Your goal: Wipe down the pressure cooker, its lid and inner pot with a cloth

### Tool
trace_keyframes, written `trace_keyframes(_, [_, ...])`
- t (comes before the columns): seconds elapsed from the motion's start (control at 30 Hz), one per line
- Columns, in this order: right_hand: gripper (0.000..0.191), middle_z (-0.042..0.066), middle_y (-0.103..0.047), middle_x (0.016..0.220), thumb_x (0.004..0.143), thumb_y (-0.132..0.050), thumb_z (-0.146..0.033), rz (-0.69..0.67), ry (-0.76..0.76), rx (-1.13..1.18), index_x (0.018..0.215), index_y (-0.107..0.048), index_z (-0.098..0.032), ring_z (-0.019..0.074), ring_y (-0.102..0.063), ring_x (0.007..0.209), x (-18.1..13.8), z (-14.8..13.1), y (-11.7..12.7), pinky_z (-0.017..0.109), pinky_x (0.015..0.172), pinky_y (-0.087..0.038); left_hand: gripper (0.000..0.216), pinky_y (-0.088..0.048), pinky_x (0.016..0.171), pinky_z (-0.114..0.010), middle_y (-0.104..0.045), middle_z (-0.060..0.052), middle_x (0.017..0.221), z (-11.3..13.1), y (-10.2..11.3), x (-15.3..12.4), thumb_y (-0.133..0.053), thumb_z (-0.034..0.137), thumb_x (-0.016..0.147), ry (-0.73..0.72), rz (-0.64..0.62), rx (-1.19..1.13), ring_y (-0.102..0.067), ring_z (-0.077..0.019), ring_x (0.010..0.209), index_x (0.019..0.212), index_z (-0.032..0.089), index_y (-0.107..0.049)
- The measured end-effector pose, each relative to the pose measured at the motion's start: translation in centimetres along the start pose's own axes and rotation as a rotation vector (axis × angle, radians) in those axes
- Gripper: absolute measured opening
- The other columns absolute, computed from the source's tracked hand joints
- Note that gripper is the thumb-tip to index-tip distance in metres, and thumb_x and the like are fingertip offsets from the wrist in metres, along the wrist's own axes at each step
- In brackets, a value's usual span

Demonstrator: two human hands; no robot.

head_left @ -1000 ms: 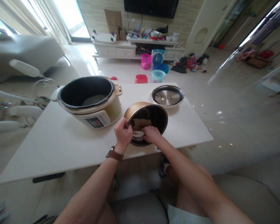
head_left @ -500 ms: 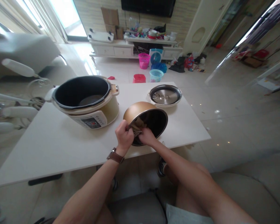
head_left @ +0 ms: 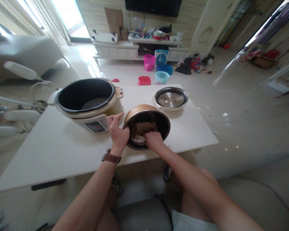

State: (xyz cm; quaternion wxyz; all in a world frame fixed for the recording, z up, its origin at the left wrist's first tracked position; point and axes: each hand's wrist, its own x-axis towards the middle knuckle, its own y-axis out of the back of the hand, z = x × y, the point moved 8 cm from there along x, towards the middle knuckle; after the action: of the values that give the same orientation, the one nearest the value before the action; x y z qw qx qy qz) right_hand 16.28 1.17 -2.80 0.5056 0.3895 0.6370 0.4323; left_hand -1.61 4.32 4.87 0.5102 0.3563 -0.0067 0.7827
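Observation:
A gold inner pot [head_left: 142, 108] with a dark inside leans on the table, its mouth tilted toward me. At its left rim is my left hand [head_left: 118, 133], thumb against the edge and fingers stretched along the outside, holding it. Inside the pot, my right hand [head_left: 154, 140] is closed on a bunched brown cloth [head_left: 145, 127], pressed to the inner wall; its fingertips are partly hidden. To the left stands the pressure cooker body [head_left: 115, 107], open at the top, with a control panel on its front. Behind the pot lies the round cooker lid [head_left: 170, 100], metal underside up.
The white table [head_left: 72, 157] ends just in front of the pot. White curved metalwork [head_left: 21, 70] stands off its left edge. Beyond the table are a red stool [head_left: 144, 81], a light blue basket [head_left: 162, 77] and a pink basket [head_left: 149, 62] on the floor.
My left hand has let go of the cloth and shifted left to the pot's rim. The pot has turned more toward me, and the cloth lies more spread inside it.

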Motion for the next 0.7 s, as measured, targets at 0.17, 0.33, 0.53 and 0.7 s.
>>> trace_keyframes(0.17, [0.034, 0.02, -0.082, 0.111, 0.098, -0.055, -0.015, -0.011, -0.033, -0.031, 0.114, -0.085, -0.019, 0.0325, -0.08, 0.108, 0.2, 0.7, 0.3, 0.04, 0.088, -0.061, 0.057, -0.049, 0.112, -0.042, -0.067, -0.008, 0.118, 0.7, -0.7, -0.1, -0.06, 0.001, 0.074, -0.058, -0.071, -0.085, -0.062, -0.0256, 0.119, 0.124, 0.023, -0.077])
trace_keyframes(0.33, [0.032, 0.022, -0.082, 0.109, 0.099, -0.056, -0.017, 0.025, -0.017, -0.033, 0.111, -0.085, -0.017, 0.0314, -0.081, 0.106, 0.3, 0.9, 0.6, 0.039, 0.09, -0.061, 0.058, -0.046, 0.122, -0.048, -0.07, -0.009, 0.135, 0.8, -1.7, -0.2, -0.056, 0.004, 0.08, -0.077, -0.179, -0.189, -0.061, -0.0267, 0.133, 0.129, 0.026, -0.078])
trace_keyframes(0.53, [0.031, 0.02, -0.081, 0.116, 0.095, -0.06, -0.016, 0.079, 0.052, -0.061, 0.115, -0.084, -0.017, 0.0316, -0.078, 0.111, 0.4, 1.0, 0.7, 0.038, 0.09, -0.06, 0.057, -0.043, 0.126, -0.048, -0.07, -0.008, 0.143, 0.1, -2.4, -0.4, -0.056, 0.005, 0.081, -0.002, -0.215, -0.26, -0.061, -0.0266, 0.139, 0.129, 0.025, -0.079])
trace_keyframes(0.7, [0.036, 0.017, -0.08, 0.12, 0.094, -0.06, -0.017, 0.084, 0.068, -0.028, 0.122, -0.082, -0.021, 0.0307, -0.077, 0.112, 0.3, 0.8, 1.0, 0.038, 0.09, -0.059, 0.062, -0.045, 0.126, -0.047, -0.074, -0.008, 0.137, 0.1, -2.5, -0.6, -0.053, 0.001, 0.074, 0.051, -0.168, -0.294, -0.064, -0.0257, 0.135, 0.126, 0.023, -0.078])
